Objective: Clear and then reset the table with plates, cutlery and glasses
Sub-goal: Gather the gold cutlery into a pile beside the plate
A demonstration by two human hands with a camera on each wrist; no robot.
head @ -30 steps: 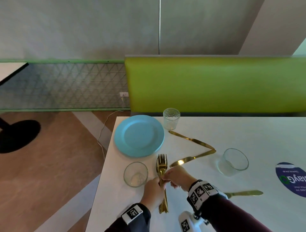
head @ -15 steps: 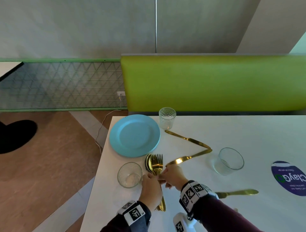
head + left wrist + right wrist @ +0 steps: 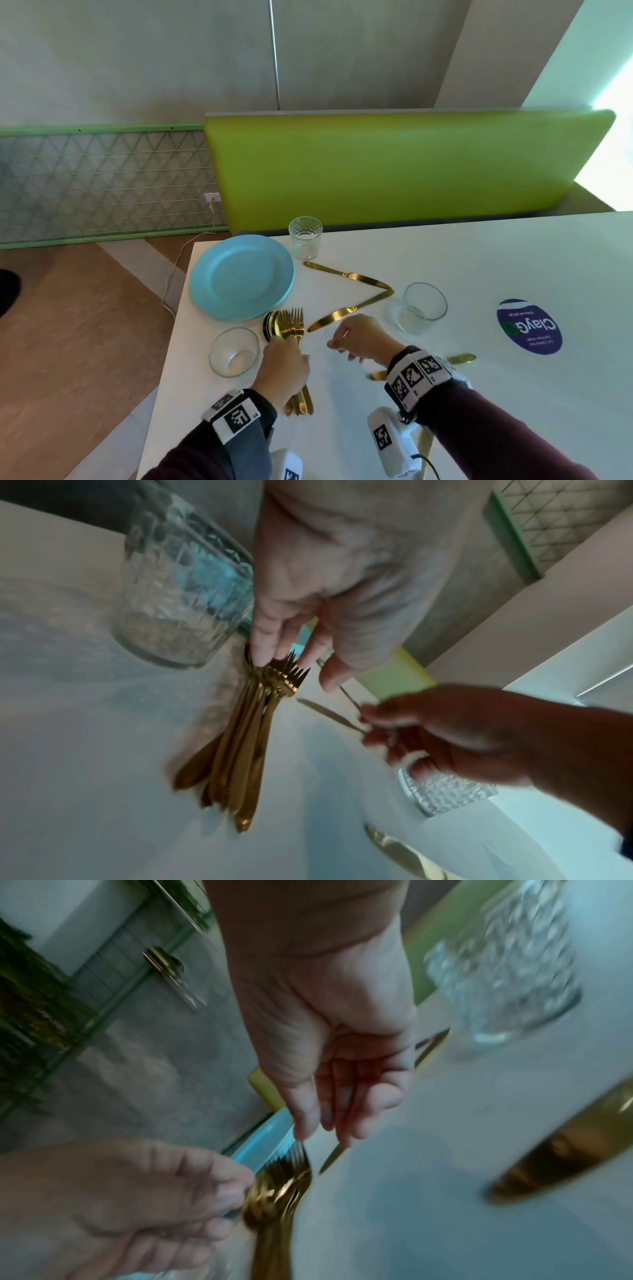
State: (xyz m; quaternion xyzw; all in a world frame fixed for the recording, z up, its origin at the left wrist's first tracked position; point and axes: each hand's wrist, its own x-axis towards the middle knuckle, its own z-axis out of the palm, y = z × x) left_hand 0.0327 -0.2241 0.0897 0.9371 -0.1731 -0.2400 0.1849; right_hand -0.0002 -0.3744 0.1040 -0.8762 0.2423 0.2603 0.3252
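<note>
A bundle of gold forks and spoons (image 3: 291,325) lies on the white table (image 3: 479,394), heads toward the blue plate (image 3: 241,277). My left hand (image 3: 284,370) lies over its handles. In the left wrist view the left fingers (image 3: 263,642) are straight, with their tips on the fork heads (image 3: 281,674) and the thumb held apart. My right hand (image 3: 359,339) hovers just right of the bundle, fingers relaxed, holding nothing (image 3: 325,1056). A gold knife (image 3: 335,317) lies just beyond its fingertips.
A second knife (image 3: 346,275) lies behind the first, and a third (image 3: 460,359) shows behind my right wrist. Three glasses stand around: one by the plate (image 3: 305,238), one near the left edge (image 3: 234,351), one at the right (image 3: 423,306). A green bench back (image 3: 394,164) runs behind.
My right hand has let go of the cutlery bundle and drawn off to the right. The left hand stays on the bundle, whose spoon heads now fan out at the left.
</note>
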